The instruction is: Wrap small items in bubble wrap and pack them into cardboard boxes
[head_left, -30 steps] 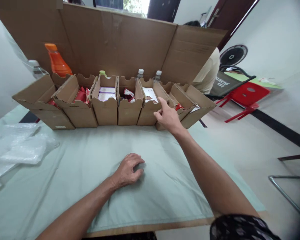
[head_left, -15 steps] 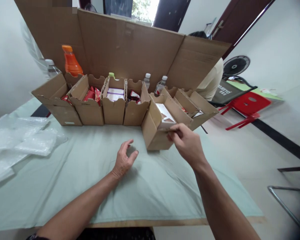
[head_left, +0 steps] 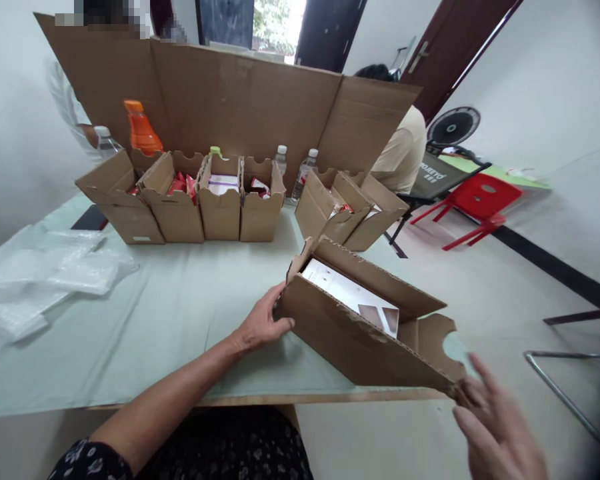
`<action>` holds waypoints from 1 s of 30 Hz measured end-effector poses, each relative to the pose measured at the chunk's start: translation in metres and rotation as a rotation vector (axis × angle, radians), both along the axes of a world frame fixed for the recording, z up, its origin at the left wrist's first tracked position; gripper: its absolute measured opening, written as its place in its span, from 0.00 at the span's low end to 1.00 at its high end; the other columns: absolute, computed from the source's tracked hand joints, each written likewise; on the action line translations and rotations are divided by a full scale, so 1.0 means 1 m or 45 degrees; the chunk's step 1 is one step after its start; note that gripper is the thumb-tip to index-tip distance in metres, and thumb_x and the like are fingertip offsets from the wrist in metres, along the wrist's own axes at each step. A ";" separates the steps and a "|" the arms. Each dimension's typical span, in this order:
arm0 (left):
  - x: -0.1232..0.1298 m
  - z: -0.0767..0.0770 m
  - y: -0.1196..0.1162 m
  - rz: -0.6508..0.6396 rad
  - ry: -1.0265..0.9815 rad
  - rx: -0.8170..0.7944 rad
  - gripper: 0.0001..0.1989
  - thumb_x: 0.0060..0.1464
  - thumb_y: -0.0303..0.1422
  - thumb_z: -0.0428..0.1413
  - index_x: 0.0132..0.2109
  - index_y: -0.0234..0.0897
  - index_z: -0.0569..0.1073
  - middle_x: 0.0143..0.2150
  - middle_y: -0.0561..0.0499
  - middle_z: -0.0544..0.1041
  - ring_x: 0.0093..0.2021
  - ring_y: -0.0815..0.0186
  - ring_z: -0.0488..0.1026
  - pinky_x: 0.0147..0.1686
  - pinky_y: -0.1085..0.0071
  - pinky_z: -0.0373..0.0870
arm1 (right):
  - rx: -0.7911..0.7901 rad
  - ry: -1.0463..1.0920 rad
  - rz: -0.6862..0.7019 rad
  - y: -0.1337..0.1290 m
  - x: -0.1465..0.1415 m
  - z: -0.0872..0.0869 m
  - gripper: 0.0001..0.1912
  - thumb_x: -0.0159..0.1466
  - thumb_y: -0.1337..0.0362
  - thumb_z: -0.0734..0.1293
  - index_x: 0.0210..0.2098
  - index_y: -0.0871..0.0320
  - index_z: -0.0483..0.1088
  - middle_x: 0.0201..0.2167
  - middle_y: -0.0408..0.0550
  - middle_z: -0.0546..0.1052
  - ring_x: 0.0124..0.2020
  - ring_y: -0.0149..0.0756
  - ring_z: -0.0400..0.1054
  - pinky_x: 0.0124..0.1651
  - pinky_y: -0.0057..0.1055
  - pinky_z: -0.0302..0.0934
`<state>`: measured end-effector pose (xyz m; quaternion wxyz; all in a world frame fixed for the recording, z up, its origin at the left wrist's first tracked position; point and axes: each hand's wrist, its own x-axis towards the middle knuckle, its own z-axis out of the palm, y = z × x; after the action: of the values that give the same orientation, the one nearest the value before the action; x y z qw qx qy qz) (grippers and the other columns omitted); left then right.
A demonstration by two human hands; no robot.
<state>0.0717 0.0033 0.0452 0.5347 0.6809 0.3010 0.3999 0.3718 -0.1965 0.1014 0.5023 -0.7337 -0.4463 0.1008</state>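
A long cardboard bin (head_left: pixel 360 347) lies slantwise over the table's front right part, with a white box (head_left: pixel 347 293) inside. My left hand (head_left: pixel 263 321) grips its far left end, thumb along the near side. At the near right end is my right hand (head_left: pixel 495 420), blurred, its forefinger stretched out apart from the thumb; curled fingers touch the bin's corner. Behind stand four cardboard bins (head_left: pixel 183 220) side by side, holding red packets and a white-and-purple box (head_left: pixel 223 185). Further right, more bins (head_left: pixel 325 207) stand together beyond a gap.
Bubble wrap (head_left: pixel 55 273) lies at the table's left. Behind the bins are an orange bottle (head_left: pixel 144 130), clear bottles (head_left: pixel 306 172) and an upright cardboard sheet (head_left: pixel 245 100). A seated person (head_left: pixel 403 150) is beyond. A red stool (head_left: pixel 485 200) stands right.
The bin with the white box has come out of the row, towards me and right, and turned sideways. My left hand has taken hold of its end. My right hand has moved right and nearer.
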 end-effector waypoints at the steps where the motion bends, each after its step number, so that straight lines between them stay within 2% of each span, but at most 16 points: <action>1: 0.002 0.002 -0.007 -0.038 -0.016 -0.022 0.38 0.50 0.33 0.60 0.69 0.35 0.64 0.70 0.38 0.67 0.67 0.47 0.68 0.66 0.51 0.66 | -0.056 0.035 0.038 0.001 -0.001 -0.007 0.38 0.56 0.38 0.70 0.63 0.43 0.71 0.54 0.60 0.81 0.55 0.67 0.76 0.53 0.60 0.73; 3: 0.000 0.005 -0.017 -0.024 -0.027 -0.050 0.38 0.51 0.33 0.60 0.68 0.34 0.64 0.70 0.38 0.67 0.66 0.48 0.68 0.65 0.52 0.67 | -0.092 0.136 0.122 0.010 -0.007 -0.017 0.36 0.54 0.39 0.73 0.57 0.50 0.75 0.53 0.60 0.81 0.56 0.67 0.75 0.55 0.57 0.73; 5: -0.010 0.006 -0.023 0.047 -0.023 -0.047 0.37 0.51 0.32 0.60 0.68 0.36 0.64 0.70 0.39 0.67 0.66 0.49 0.68 0.65 0.53 0.67 | -0.059 0.149 0.179 0.027 -0.019 -0.021 0.35 0.55 0.41 0.74 0.55 0.52 0.75 0.53 0.59 0.82 0.56 0.63 0.75 0.56 0.53 0.72; 9: -0.049 0.005 -0.018 0.279 -0.025 -0.039 0.32 0.52 0.32 0.59 0.65 0.38 0.66 0.64 0.42 0.74 0.60 0.51 0.73 0.62 0.55 0.70 | -0.025 0.126 0.436 0.080 -0.053 -0.016 0.30 0.58 0.44 0.74 0.54 0.53 0.74 0.52 0.56 0.81 0.56 0.56 0.75 0.59 0.50 0.69; 14: -0.094 0.011 0.016 0.602 -0.019 -0.048 0.28 0.51 0.35 0.59 0.60 0.37 0.70 0.56 0.43 0.78 0.54 0.54 0.75 0.57 0.56 0.72 | 0.019 0.214 0.771 0.172 -0.100 -0.008 0.31 0.60 0.47 0.72 0.59 0.52 0.69 0.58 0.54 0.78 0.53 0.50 0.75 0.55 0.48 0.70; 17: -0.112 0.016 0.044 0.749 -0.023 -0.034 0.28 0.48 0.35 0.59 0.58 0.37 0.71 0.54 0.44 0.79 0.52 0.55 0.76 0.55 0.57 0.73 | 0.071 0.279 0.875 0.220 -0.127 -0.008 0.31 0.60 0.48 0.72 0.59 0.52 0.69 0.57 0.54 0.78 0.54 0.49 0.74 0.55 0.47 0.70; 19: -0.120 0.017 0.061 0.834 -0.019 -0.002 0.27 0.47 0.35 0.59 0.56 0.36 0.72 0.52 0.44 0.79 0.51 0.55 0.76 0.56 0.57 0.72 | 0.086 0.305 0.911 0.242 -0.141 -0.010 0.32 0.59 0.48 0.72 0.59 0.52 0.68 0.57 0.53 0.78 0.54 0.49 0.73 0.56 0.48 0.70; 21: -0.127 0.016 0.074 0.884 -0.007 0.022 0.25 0.47 0.36 0.59 0.54 0.36 0.72 0.50 0.45 0.79 0.50 0.56 0.76 0.55 0.57 0.72 | 0.105 0.329 0.927 0.255 -0.151 -0.014 0.32 0.59 0.49 0.72 0.60 0.51 0.67 0.58 0.53 0.77 0.56 0.49 0.73 0.56 0.47 0.70; 24: -0.130 0.008 0.083 0.882 -0.002 0.043 0.25 0.49 0.37 0.59 0.55 0.35 0.72 0.50 0.44 0.79 0.51 0.55 0.75 0.55 0.58 0.72 | 0.133 0.375 0.900 0.260 -0.156 -0.026 0.33 0.60 0.50 0.72 0.61 0.51 0.66 0.60 0.54 0.75 0.58 0.49 0.72 0.56 0.46 0.70; 30: -0.120 -0.012 0.080 0.862 0.014 0.061 0.33 0.54 0.39 0.58 0.65 0.35 0.64 0.62 0.40 0.74 0.64 0.52 0.70 0.67 0.52 0.63 | 0.019 0.430 0.760 0.250 -0.151 -0.059 0.29 0.60 0.51 0.72 0.58 0.54 0.69 0.56 0.55 0.78 0.54 0.48 0.74 0.53 0.45 0.71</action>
<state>-0.0486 0.0831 0.0334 0.3538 0.5569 0.5035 0.5579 0.2208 0.0530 0.0426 0.5228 -0.5399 -0.5526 0.3603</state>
